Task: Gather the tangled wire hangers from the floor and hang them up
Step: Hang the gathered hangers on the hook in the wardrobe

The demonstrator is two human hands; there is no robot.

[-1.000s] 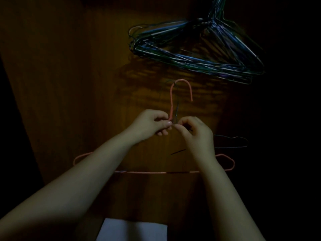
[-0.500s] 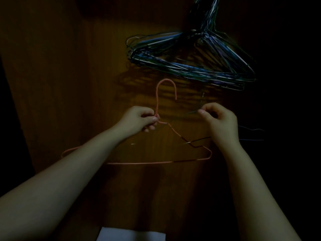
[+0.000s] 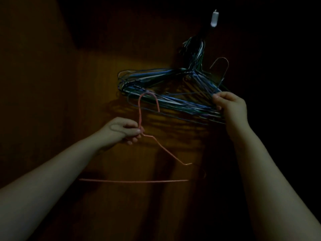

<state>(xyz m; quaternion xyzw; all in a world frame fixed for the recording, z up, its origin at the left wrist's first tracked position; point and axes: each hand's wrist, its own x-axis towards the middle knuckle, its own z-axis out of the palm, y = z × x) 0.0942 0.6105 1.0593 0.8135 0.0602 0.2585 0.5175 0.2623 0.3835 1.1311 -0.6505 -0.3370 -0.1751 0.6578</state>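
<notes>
My left hand [image 3: 124,130] pinches the neck of a pink wire hanger [image 3: 139,117], whose hook points up and whose bottom bar [image 3: 133,181] hangs below. My right hand [image 3: 230,106] is raised and grips the neck of a dark wire hanger [image 3: 224,73]; its hook stands above my fingers, its body is lost in the dark. A bunch of several blue, green and dark wire hangers [image 3: 166,94] hangs from a white wall hook [image 3: 214,19] on the wooden surface [image 3: 86,84], just left of my right hand.
The scene is very dark. The wooden panel fills the middle of the view, with black shadow to the right and at the upper edge.
The two hangers have come apart. My right hand has risen up and to the right with the dark hanger, close to the hanging bunch. My left hand keeps the pink hanger.
</notes>
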